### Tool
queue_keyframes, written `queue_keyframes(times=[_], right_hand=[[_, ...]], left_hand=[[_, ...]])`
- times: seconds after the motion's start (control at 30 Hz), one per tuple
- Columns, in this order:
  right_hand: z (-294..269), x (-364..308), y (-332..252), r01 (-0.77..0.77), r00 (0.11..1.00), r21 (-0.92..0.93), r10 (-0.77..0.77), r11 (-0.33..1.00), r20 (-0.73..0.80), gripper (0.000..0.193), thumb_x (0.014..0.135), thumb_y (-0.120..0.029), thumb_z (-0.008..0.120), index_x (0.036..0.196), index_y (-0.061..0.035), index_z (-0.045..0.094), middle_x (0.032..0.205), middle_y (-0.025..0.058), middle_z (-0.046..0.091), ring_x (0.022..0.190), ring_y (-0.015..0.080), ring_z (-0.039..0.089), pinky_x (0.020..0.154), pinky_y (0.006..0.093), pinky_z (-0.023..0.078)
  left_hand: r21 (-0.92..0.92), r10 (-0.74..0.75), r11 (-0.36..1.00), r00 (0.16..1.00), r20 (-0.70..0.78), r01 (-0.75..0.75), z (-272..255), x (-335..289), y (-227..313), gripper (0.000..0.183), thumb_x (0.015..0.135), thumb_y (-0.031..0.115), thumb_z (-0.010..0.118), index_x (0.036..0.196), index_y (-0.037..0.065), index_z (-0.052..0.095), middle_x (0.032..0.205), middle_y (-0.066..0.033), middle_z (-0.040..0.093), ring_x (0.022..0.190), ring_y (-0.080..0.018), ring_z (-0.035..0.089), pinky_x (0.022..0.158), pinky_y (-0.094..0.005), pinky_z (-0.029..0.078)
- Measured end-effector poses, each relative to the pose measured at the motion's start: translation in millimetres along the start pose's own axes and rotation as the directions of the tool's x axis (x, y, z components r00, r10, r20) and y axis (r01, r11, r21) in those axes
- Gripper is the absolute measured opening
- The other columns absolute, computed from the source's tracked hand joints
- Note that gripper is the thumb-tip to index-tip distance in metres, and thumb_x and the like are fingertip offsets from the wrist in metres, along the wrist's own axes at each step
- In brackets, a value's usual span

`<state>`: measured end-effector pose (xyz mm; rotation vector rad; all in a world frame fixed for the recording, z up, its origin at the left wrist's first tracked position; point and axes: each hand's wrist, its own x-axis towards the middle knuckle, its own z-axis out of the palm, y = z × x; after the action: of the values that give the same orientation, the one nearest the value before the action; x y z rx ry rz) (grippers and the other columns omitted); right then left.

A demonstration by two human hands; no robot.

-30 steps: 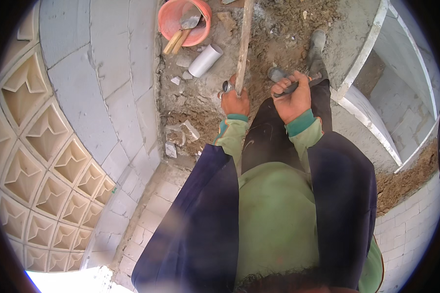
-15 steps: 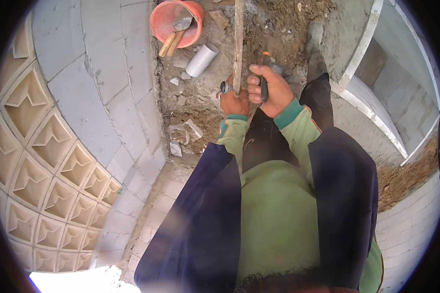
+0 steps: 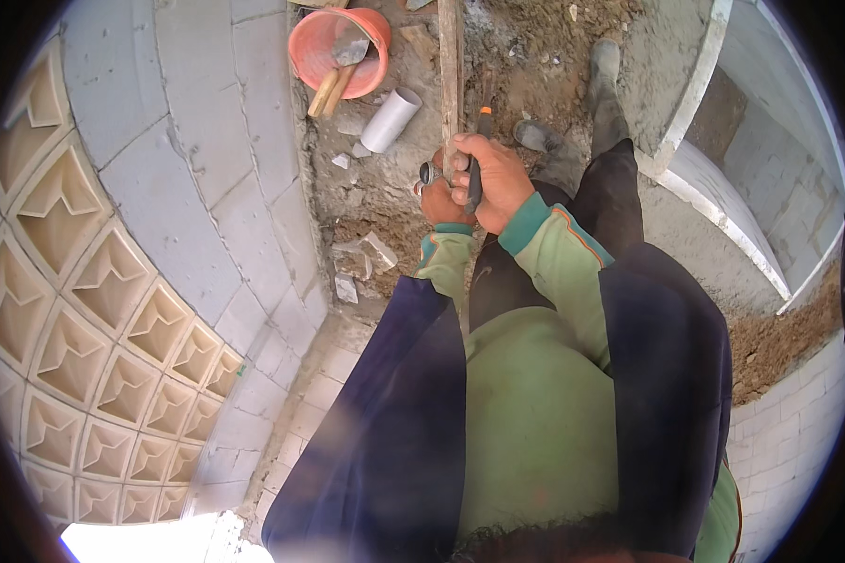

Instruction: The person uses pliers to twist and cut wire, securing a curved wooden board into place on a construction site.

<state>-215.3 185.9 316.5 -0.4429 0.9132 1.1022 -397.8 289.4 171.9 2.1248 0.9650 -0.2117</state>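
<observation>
My left hand (image 3: 438,199) is closed around the lower part of a long, narrow wooden strip (image 3: 451,75) that runs away from me. A dark round item with a shiny rim (image 3: 428,174) sits at its fingers, perhaps a ring. My right hand (image 3: 499,180) grips a black-handled tool (image 3: 475,178) with an orange band near its far end. A thin dark part seems to extend past the band, but its kind is unclear. The tool lies right beside the strip, and my right fingertips are close to the wood; I cannot tell if they touch it.
An orange bucket (image 3: 310,47) at the far left holds a trowel (image 3: 349,52) and wooden handles. Near it lies a white pipe piece (image 3: 390,120) among broken chips (image 3: 377,251). A grey block wall (image 3: 197,159) rises on the left, white-edged slabs (image 3: 723,211) on the right.
My right hand has moved left with the tool, closer to the wooden strip. The strip's far end has shifted slightly left. My left hand keeps its grip.
</observation>
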Motion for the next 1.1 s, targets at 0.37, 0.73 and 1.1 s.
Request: queue_keyframes(times=[0.37, 0.73, 1.1], right_hand=[[-4.4, -7.9, 3.3, -0.004, 0.999, -0.058, 0.001, 0.998, -0.048, 0.024, 0.094, -0.019, 0.066, 0.108, -0.0084, 0.049, 0.081, 0.0026, 0.051, 0.063, 0.0129, 0.048, 0.053, 0.0321, 0.04], [-99.6, 45.0, -140.8, -0.058, 0.937, -0.795, -0.308, -0.604, 0.166, 0.045, 0.093, -0.034, 0.063, 0.131, -0.0108, 0.058, 0.089, 0.0158, 0.072, 0.089, 0.0375, 0.071, 0.079, 0.0491, 0.055], [-30.3, 92.3, -208.6, 0.062, 0.942, -0.977, 0.336, -0.203, -0.01, 0.067, 0.084, -0.013, 0.069, 0.146, -0.0045, 0.046, 0.122, 0.0125, 0.064, 0.107, 0.0247, 0.065, 0.085, 0.0393, 0.061]], left_hand=[[-0.023, -0.038, 0.999, 0.992, -0.118, 0.036, -15.7, -4.5, 71.5, 0.044, 0.082, 0.012, 0.071, 0.125, 0.004, 0.064, 0.097, -0.0182, 0.072, 0.088, -0.0359, 0.069, 0.077, -0.0422, 0.053], [0.035, 0.012, 0.999, 0.977, -0.213, -0.005, -56.0, 24.1, 37.7, 0.043, 0.078, 0.007, 0.075, 0.119, -0.003, 0.065, 0.093, -0.0163, 0.074, 0.083, -0.0276, 0.07, 0.081, -0.0369, 0.052], [0.011, -0.034, 0.999, 0.979, -0.201, 0.036, -65.9, 29.8, 51.0, 0.046, 0.077, 0.009, 0.076, 0.12, -0.003, 0.064, 0.098, -0.0183, 0.073, 0.087, -0.0306, 0.07, 0.083, -0.0382, 0.053]])
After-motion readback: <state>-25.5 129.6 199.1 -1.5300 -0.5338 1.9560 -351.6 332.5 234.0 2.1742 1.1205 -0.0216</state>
